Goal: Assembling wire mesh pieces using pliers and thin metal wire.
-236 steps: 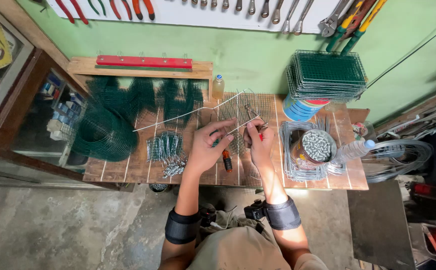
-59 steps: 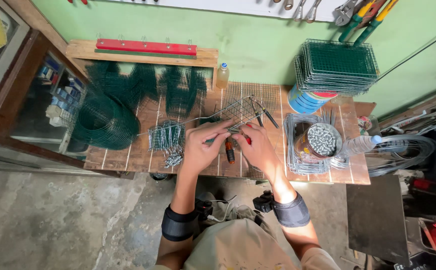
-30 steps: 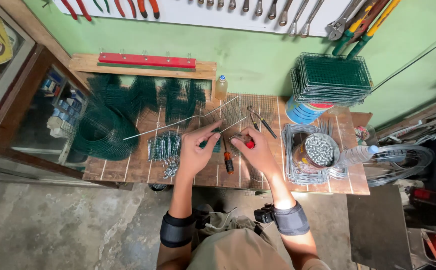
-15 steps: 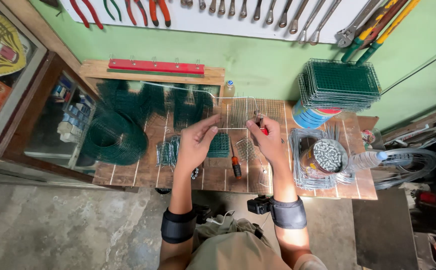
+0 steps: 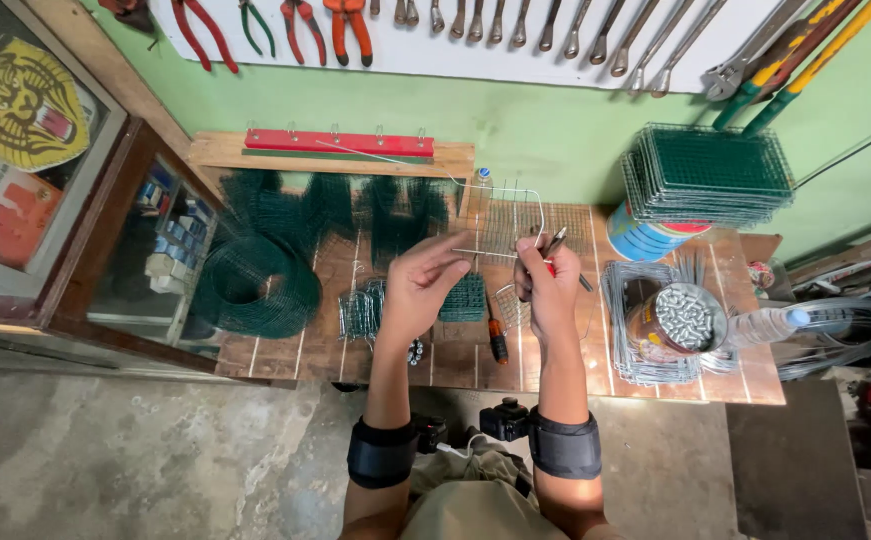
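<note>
My left hand (image 5: 420, 285) pinches the lower edge of a silver wire mesh panel (image 5: 508, 215), which is held up above the wooden bench (image 5: 455, 355). A long loose wire (image 5: 385, 158) runs from the panel toward the back left. My right hand (image 5: 547, 285) grips red-handled pliers (image 5: 555, 243) whose jaws are at the panel's right side. Both wrists wear black bands. Below the hands lie a small green mesh piece (image 5: 465, 298) and an orange-handled screwdriver (image 5: 496, 342).
A green mesh roll (image 5: 260, 285) and green mesh bundles (image 5: 395, 210) lie on the left. Stacked green panels (image 5: 705, 175) sit on a blue can (image 5: 645, 238) on the right, near a tin of metal clips (image 5: 680, 315), a plastic bottle (image 5: 770, 322), and wall-hung tools (image 5: 345, 20).
The hands stay on the mesh panel and pliers. The panel is tipped up more, and its long wire has swung from pointing left across the bench to the back left.
</note>
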